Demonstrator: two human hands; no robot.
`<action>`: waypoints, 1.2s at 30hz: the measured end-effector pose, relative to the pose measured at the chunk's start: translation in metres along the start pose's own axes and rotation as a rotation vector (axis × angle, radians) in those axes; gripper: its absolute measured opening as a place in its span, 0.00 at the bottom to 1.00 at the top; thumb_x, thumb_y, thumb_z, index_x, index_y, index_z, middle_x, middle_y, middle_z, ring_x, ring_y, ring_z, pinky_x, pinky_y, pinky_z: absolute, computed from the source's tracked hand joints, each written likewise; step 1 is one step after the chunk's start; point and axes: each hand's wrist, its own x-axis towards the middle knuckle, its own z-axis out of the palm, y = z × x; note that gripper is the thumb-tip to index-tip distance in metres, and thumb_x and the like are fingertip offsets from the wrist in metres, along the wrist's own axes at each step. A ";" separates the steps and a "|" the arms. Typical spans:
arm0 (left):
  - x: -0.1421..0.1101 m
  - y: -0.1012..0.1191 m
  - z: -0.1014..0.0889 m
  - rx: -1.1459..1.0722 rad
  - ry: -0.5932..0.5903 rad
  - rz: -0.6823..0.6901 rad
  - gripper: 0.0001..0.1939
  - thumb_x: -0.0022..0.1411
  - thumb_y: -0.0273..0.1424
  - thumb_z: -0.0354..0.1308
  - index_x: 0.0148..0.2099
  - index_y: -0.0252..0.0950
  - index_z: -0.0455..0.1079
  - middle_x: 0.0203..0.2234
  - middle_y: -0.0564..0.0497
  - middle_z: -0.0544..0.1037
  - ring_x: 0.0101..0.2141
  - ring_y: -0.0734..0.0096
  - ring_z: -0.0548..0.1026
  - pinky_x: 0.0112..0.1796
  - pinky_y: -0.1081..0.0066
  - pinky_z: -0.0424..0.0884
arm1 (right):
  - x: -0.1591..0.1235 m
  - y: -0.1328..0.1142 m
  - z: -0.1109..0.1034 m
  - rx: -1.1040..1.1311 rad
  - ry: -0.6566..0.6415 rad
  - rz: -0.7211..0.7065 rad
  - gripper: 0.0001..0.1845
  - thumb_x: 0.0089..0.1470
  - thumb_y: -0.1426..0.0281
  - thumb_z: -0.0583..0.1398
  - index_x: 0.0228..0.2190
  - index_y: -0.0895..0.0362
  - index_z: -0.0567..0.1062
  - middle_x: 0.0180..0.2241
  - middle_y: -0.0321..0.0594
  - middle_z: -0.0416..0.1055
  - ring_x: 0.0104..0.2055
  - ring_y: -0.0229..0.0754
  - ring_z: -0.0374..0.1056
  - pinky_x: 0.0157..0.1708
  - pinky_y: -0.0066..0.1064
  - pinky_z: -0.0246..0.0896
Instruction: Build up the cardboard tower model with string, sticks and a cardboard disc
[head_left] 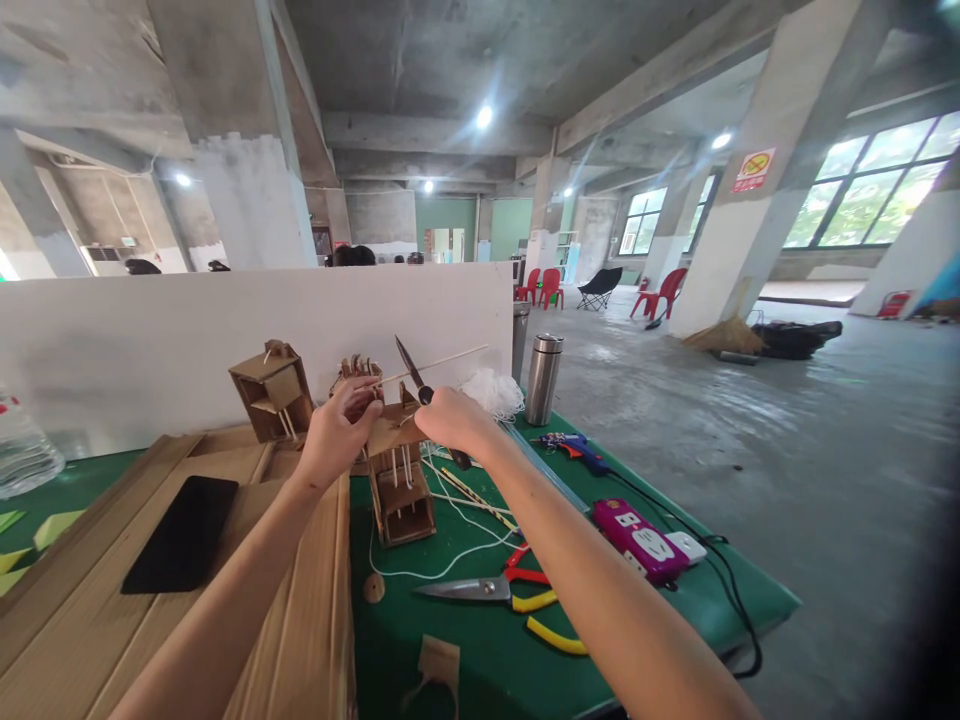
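My left hand (346, 418) is closed on a thin pale wooden stick (461, 356), which slants up to the right. In my right hand (456, 422) is a knife (408, 362), its dark, narrow blade pointing up and left. The blade crosses the stick close to my left fingers; whether they touch I cannot tell. Just below both hands a cardboard box model (401, 490) with white rods inside stands on the green table. Behind my left hand sits another cardboard piece with curved parts (355, 370), partly hidden.
Left are a second cardboard model (273, 392), cardboard sheets (300, 600) and a black phone-like slab (180, 535). Scissors (480, 590), a glue gun (574, 447), a purple power strip (637, 540) and a steel flask (544, 380) lie or stand right. A white panel (150, 340) borders the back.
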 end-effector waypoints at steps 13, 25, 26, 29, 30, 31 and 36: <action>-0.006 -0.003 0.003 0.036 0.078 -0.015 0.20 0.61 0.36 0.58 0.56 0.39 0.72 0.47 0.46 0.81 0.47 0.58 0.79 0.52 0.57 0.74 | 0.000 0.000 0.004 -0.034 -0.006 -0.003 0.23 0.47 0.67 0.56 0.43 0.65 0.77 0.44 0.63 0.76 0.45 0.59 0.72 0.36 0.39 0.64; -0.008 -0.003 0.004 0.032 0.088 -0.016 0.17 0.61 0.35 0.57 0.52 0.38 0.73 0.46 0.47 0.81 0.47 0.59 0.79 0.50 0.60 0.75 | 0.000 0.003 0.004 -0.067 -0.025 -0.011 0.20 0.47 0.67 0.57 0.41 0.63 0.78 0.39 0.60 0.77 0.42 0.57 0.73 0.34 0.38 0.64; -0.008 -0.003 0.003 0.037 0.087 -0.018 0.17 0.62 0.35 0.57 0.52 0.38 0.73 0.45 0.47 0.81 0.45 0.60 0.80 0.49 0.61 0.76 | 0.000 0.003 0.004 -0.069 -0.028 -0.012 0.21 0.47 0.67 0.56 0.41 0.63 0.77 0.40 0.60 0.77 0.42 0.57 0.73 0.34 0.38 0.64; -0.008 -0.003 0.003 0.052 0.087 -0.021 0.17 0.62 0.35 0.57 0.52 0.39 0.73 0.46 0.48 0.81 0.41 0.62 0.81 0.46 0.62 0.77 | 0.000 0.004 0.003 -0.076 -0.042 -0.020 0.21 0.48 0.67 0.56 0.41 0.65 0.77 0.40 0.62 0.77 0.41 0.58 0.73 0.33 0.39 0.64; -0.008 -0.004 0.002 0.057 0.090 -0.021 0.17 0.62 0.35 0.57 0.53 0.39 0.72 0.46 0.47 0.81 0.41 0.62 0.81 0.46 0.62 0.77 | 0.000 0.004 0.002 -0.077 -0.049 -0.022 0.21 0.48 0.67 0.56 0.41 0.65 0.78 0.40 0.62 0.77 0.40 0.58 0.73 0.32 0.39 0.64; -0.008 -0.004 0.002 0.061 0.095 -0.021 0.18 0.62 0.36 0.57 0.53 0.39 0.72 0.46 0.47 0.80 0.41 0.62 0.81 0.46 0.62 0.77 | 0.000 0.004 0.002 -0.077 -0.054 -0.024 0.21 0.48 0.66 0.56 0.41 0.65 0.78 0.39 0.62 0.77 0.40 0.58 0.73 0.32 0.39 0.64; -0.008 -0.003 0.003 0.066 0.111 -0.023 0.17 0.61 0.36 0.58 0.52 0.37 0.71 0.44 0.46 0.80 0.40 0.62 0.81 0.44 0.63 0.77 | 0.001 0.004 0.002 -0.076 -0.064 -0.025 0.21 0.48 0.67 0.56 0.41 0.65 0.78 0.38 0.62 0.77 0.39 0.58 0.73 0.30 0.38 0.63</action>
